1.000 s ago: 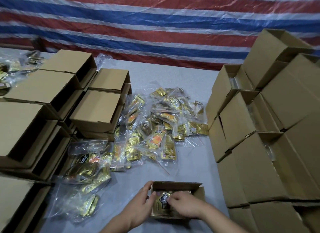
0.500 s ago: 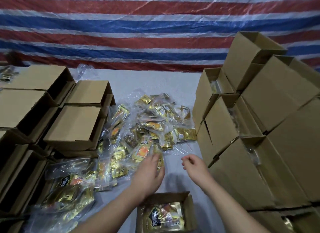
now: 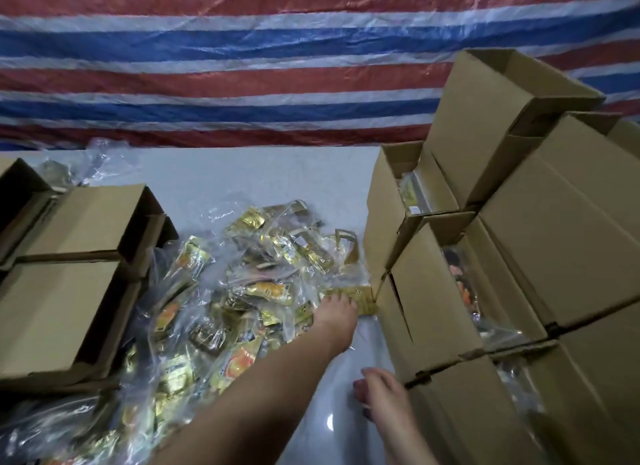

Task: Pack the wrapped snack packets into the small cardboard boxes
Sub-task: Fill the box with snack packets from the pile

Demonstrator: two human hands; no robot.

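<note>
Left hand (image 3: 335,314) fingertips on gold snack packet (image 3: 360,300), pile's right edge

Red, white and blue striped tarp (image 3: 242,66), gold packets (image 3: 273,291), brown cardboard boxes (image 3: 571,239).

A makeshift packing station, more warehouse corner than home. Beyond the fingertips (image 3: 341,296) a red, white and blue striped tarpaulin (image 3: 242,66) hangs as the back wall. Just right of them, plain cardboard boxes (image 3: 519,257) stand stacked; left of them, a loose heap of clear-wrapped gold snack packets (image 3: 242,291) covers the grey table (image 3: 259,174), with open boxes (image 3: 69,291) farther left.
</note>
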